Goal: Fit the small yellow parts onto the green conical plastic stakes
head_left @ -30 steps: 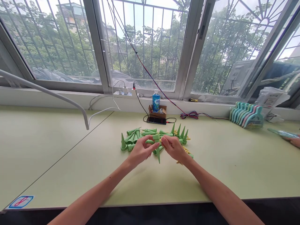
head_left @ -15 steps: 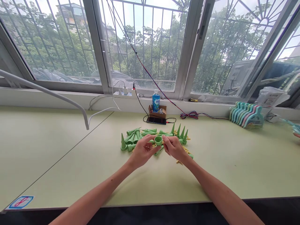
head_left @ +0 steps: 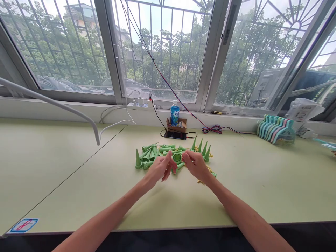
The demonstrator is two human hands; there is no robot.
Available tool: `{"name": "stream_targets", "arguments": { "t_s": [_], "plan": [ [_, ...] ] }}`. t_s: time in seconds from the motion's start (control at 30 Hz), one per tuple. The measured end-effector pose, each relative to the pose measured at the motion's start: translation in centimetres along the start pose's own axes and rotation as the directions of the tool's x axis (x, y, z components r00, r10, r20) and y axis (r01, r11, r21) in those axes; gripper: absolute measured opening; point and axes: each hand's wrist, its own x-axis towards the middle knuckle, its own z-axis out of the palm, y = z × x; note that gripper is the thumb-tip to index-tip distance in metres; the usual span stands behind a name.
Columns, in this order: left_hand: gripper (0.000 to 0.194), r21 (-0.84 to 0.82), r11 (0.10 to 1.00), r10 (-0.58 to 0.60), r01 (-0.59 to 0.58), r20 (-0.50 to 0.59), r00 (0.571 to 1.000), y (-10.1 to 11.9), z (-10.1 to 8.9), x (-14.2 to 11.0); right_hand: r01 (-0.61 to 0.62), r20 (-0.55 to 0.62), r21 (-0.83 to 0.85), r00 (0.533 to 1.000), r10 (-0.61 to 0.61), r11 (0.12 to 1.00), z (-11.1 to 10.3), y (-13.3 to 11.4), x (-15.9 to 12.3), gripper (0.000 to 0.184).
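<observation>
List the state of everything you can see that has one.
Green piece: held, open end facing the camera
Right hand: closed on it
Left hand: beside it, grip unclear
Blue bottle: upright
Cardboard box: open
Phone: flat, screen dark
Red-and-blue cable: bundled

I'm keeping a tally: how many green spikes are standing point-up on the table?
5: one spike at the left end of the pile, four spikes in a slanting row at its right end. More may be hidden behind the left hand or right hand.
</observation>
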Motion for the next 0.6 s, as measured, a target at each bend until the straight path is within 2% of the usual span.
{"name": "stream_targets", "arguments": {
  "t_s": [0.1, 0.23, 0.4, 0.6],
  "plan": [
    [0.066, -0.020, 0.997, -0.069, 0.070, 0.038, 0.997, 0.31, 0.07, -0.10, 0.076, 0.057, -0.044, 0.996, -0.073, 0.996, -0.02, -0.29, 0.02, 0.041],
    [0.058, -0.029, 0.996, -0.079, 0.081, 0.050, 0.996, 0.58, 0.06, -0.22, 0.083, 0.091, -0.032, 0.993, -0.080, 0.996, -0.02, -0.27, 0.02, 0.038],
    [0.044, -0.004, 1.000, -0.026, 0.026, 0.053, 0.998, 0.47, -0.16, -0.30, 0.056, 0.118, -0.029, 0.992, -0.052, 0.998, 0.05, 0.15, -0.06, 0.037],
    [0.035, 0.231, 0.965, 0.117, -0.121, 0.029, 0.993, 0.44, 0.20, -0.61, -0.009, 0.135, -0.018, 0.991, 0.012, 1.000, 0.23, 0.52, -0.11, 0.045]
  ]
}}
